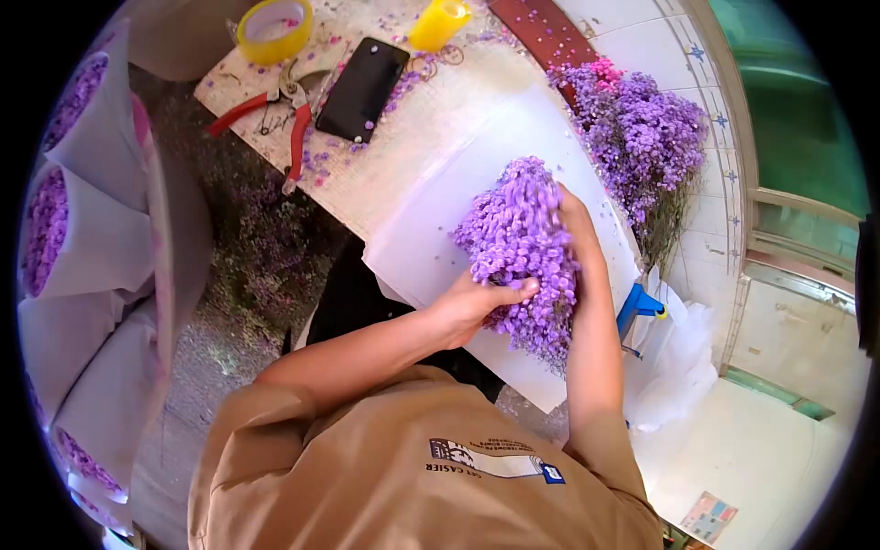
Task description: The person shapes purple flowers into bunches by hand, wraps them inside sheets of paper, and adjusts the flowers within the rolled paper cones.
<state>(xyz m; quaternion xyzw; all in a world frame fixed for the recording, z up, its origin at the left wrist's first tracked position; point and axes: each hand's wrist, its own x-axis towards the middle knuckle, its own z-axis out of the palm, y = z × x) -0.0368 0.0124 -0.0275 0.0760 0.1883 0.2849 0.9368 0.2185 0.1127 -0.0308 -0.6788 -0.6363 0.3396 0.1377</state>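
Note:
A bunch of small purple flowers point(527, 243), which looks like baby's breath, is held between my two hands above white wrapping paper point(422, 234). My left hand point(472, 307) grips its lower left side, the thumb pressed over the blossoms and the other fingers hidden beneath. Around the upper right side curls my right hand point(576, 220), its fingers mostly covered by the blossoms. The top of the bunch is slightly blurred. The flowers' thin stems show a little at the lower end, near my right forearm.
Red-handled pruning shears point(298, 128), a black phone point(364, 90), and yellow tape rolls point(275, 32) point(440, 23) lie on the table. More purple flowers point(642, 137) rest at the right edge. Wrapped bouquets point(87, 229) stand left; a blue tool point(637, 307) is beside crumpled white wrapping point(678, 367).

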